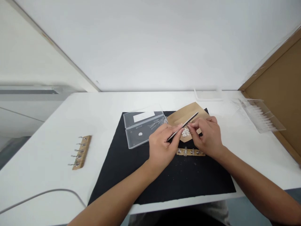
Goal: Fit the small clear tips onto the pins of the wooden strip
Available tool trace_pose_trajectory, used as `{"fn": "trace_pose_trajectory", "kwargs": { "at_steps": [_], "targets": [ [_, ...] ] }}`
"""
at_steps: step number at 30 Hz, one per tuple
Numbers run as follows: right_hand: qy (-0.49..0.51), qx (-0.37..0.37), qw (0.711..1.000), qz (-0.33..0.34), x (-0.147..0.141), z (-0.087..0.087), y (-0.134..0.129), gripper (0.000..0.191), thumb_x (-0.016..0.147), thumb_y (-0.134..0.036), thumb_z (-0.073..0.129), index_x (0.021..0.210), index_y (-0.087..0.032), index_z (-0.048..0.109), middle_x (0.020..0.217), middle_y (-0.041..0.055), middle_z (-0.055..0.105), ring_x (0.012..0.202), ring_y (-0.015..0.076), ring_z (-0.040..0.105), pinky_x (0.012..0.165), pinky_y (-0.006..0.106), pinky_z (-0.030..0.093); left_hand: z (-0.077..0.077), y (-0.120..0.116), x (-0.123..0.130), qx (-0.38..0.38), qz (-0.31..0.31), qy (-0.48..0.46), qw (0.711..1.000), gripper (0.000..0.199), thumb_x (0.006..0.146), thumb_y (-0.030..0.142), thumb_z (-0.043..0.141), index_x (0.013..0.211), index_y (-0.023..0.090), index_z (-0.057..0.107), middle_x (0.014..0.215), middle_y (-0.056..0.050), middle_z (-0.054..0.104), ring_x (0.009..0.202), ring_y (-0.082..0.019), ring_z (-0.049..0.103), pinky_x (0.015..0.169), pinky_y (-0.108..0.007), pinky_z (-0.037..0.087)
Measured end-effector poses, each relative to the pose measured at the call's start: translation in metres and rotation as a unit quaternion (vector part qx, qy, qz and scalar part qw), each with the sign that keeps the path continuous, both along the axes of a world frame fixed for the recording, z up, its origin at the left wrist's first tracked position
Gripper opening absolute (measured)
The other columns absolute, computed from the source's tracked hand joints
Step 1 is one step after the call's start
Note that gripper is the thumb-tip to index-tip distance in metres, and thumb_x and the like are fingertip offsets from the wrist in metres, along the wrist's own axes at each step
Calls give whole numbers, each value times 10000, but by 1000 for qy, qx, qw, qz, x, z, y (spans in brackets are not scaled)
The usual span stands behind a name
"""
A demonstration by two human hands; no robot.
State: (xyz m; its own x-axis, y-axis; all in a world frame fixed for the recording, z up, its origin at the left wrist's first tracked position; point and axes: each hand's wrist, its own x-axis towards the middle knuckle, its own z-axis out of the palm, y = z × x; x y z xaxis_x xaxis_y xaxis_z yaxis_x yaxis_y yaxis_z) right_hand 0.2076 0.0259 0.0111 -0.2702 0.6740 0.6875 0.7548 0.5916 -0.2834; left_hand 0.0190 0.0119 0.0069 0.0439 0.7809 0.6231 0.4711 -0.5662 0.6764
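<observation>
White smooth wall (152, 47) fills the back, and below it sits a white surface (51, 150), with a brown cardboard panel (279, 81) along the right side. Most of the work area is a black flat mat (117, 175). Both hands are over it, near each other: the left hand (162, 142) has a slim black-and-pale flat stick (193, 116) clamped between thumb and fingers, slanting up to the right. Right hand (208, 135) has its fingertips bunched right by the stick; can't tell if they're pinching something tiny.

Behind them is a tan paper sheet (181, 114), partly blocked by the hands. Off right, a clear plastic case (258, 117) with whitish slim pieces. An open, clear plastic hinged box (131, 141) sits on the mat, one corner hidden by the left hand. Far left, a brown strip with metal clips (85, 150); a tan strip with clear bits (188, 153) pokes out beside the right hand. Smallest: little white flakes (185, 132) piled on the paper.
</observation>
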Motion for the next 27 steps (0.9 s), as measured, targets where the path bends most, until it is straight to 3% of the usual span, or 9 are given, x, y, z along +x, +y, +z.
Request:
{"fn": "trace_pose_trajectory", "kwargs": {
  "at_steps": [4,7,11,16,21,24,27],
  "targets": [
    [56,-19,998,14,6,0,-3,149,1026,-245,667,910,-245,574,817,-49,793,665,146,724,792,373,428,0,8,-8,79,38,73,993,141,1024,194,673,1114,169,778,919,-50,760,817,-150,706,739,-258,552],
    [104,-12,995,-2,9,-1,-6,172,1003,-272,723,911,-251,580,762,-62,778,715,161,761,802,369,459,1,15,-17,94,115,165,975,163,1045,219,635,1140,180,762,889,-43,728,763,-139,670,611,-237,447],
    [88,16,996,-16,12,-1,-8,226,972,-273,772,881,-247,567,783,-54,784,731,159,772,771,365,456,1,21,-31,42,221,288,931,215,1054,252,609,1181,264,782,891,-24,702,613,-116,537,502,-263,237],
    [50,72,996,-9,13,1,-7,282,949,-227,809,863,-239,541,755,-63,777,632,128,737,714,365,418,-3,26,-41,-36,258,372,891,255,1067,282,553,1123,264,801,939,-46,704,527,-115,379,522,-291,129],
    [-3,135,991,7,15,0,-8,304,907,-162,846,884,-231,551,772,-53,788,623,115,729,660,351,394,-4,27,-45,-59,224,412,881,261,1057,225,537,1070,221,797,935,-80,696,577,-152,463,538,-302,165],
    [-33,154,987,26,16,-1,-9,329,883,-128,861,871,-221,546,766,-51,781,605,106,709,644,345,390,-2,28,-46,-11,198,400,895,206,1020,224,601,914,177,771,966,-115,702,794,-236,606,594,-311,320],
    [-55,171,983,48,16,-1,-11,336,886,-116,855,847,-222,539,744,-58,762,604,98,694,629,336,390,2,28,-43,55,162,346,922,189,998,246,652,847,159,727,931,-119,705,875,-269,624,723,-362,444]
  ]
}}
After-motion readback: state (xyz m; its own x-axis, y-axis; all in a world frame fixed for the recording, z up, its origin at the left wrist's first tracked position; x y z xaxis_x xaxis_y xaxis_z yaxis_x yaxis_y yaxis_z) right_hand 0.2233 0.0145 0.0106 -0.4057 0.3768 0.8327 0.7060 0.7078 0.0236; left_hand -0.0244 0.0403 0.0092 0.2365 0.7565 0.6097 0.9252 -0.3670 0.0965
